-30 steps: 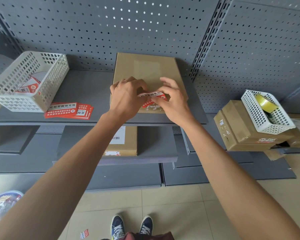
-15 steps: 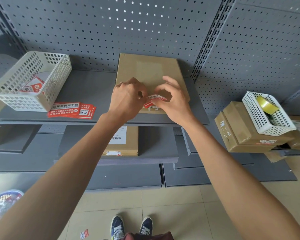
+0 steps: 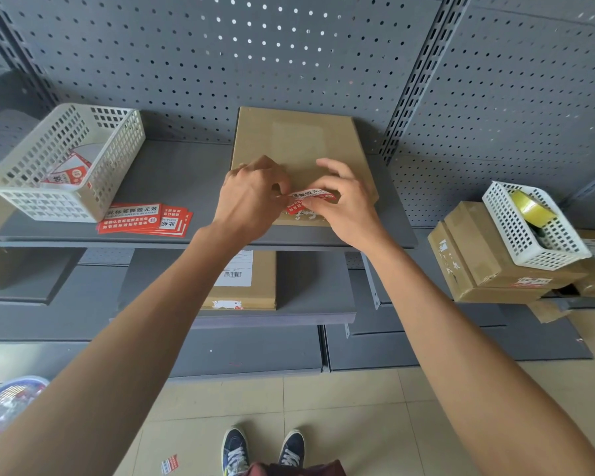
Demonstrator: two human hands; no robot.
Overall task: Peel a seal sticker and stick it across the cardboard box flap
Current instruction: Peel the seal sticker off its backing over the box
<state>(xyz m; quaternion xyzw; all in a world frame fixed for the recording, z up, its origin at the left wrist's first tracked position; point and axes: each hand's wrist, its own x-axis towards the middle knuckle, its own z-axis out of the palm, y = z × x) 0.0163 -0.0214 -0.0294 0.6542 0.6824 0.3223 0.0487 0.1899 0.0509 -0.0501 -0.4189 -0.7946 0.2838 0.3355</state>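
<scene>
A: Centre of frame, top shelf [image 3: 172,173]. Flat cardboard box [image 3: 294,142] lies against the pegboard. Both hands work over its near edge.

B: State of the hands?

A: Left hand [image 3: 251,197] curled, thumb and forefinger pressed together on the left end of the seal sticker [image 3: 308,199]. Right hand [image 3: 349,204] pinches the right end, its other fingers lifted and loosely spread.

B: Is the sticker on the box?

A: Cannot tell. It is red and white, held between the two hands just over the box's near edge. The fingers cover both its ends, and whether its backing is off is hidden. The flap seam is under the hands too.

B: Print on it?

A: White characters, too small and bent to read.

B: Surroundings?

A: Left of the box, a fanned stack of red stickers [image 3: 144,219] on the shelf, just beside a white basket [image 3: 65,163] that holds more red-and-white pieces, seen only through the lattice. Right edge of frame: another white basket [image 3: 529,225] with a yellowish tape roll [image 3: 529,207], sitting on brown cartons partly cut off. Below the hands, a labelled box [image 3: 251,280] on the lower shelf, half hidden by the left forearm. Lower left corner, a round blurred object, cut off.
</scene>
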